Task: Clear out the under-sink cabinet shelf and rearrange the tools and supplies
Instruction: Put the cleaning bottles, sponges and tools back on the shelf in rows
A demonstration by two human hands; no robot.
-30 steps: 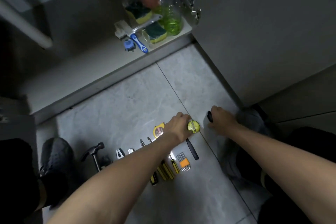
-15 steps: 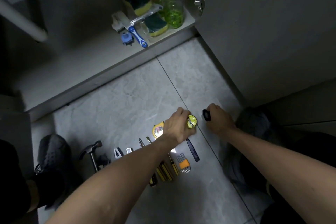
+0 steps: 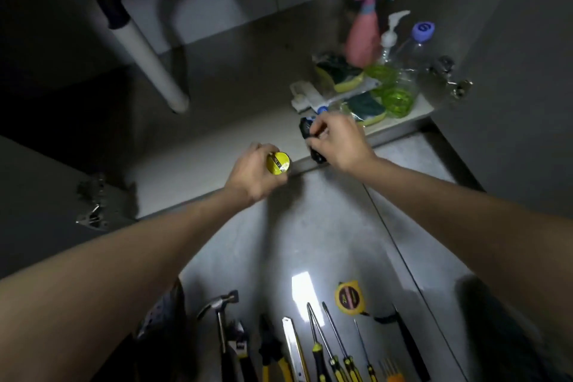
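My left hand (image 3: 255,172) grips a round yellow roll of tape (image 3: 278,162) just above the front edge of the cabinet shelf (image 3: 198,152). My right hand (image 3: 336,141) holds a small black object (image 3: 311,141) over the shelf's front right part, close to the sponges (image 3: 366,107). On the floor below lie a hammer (image 3: 221,316), pliers (image 3: 273,353), a utility knife (image 3: 294,347), screwdrivers (image 3: 325,341) and a yellow tape measure (image 3: 348,298) in a row.
At the shelf's right back stand a pink spray bottle (image 3: 366,37), a white pump bottle (image 3: 391,36) and a clear bottle with green liquid (image 3: 400,90). A white drain pipe (image 3: 148,62) comes down at left. Open cabinet doors flank both sides; hinges (image 3: 96,205) show.
Both hands have lifted from the floor tiles up to the cabinet shelf, carrying the yellow roll and the black object. The view has tilted up into the cabinet.
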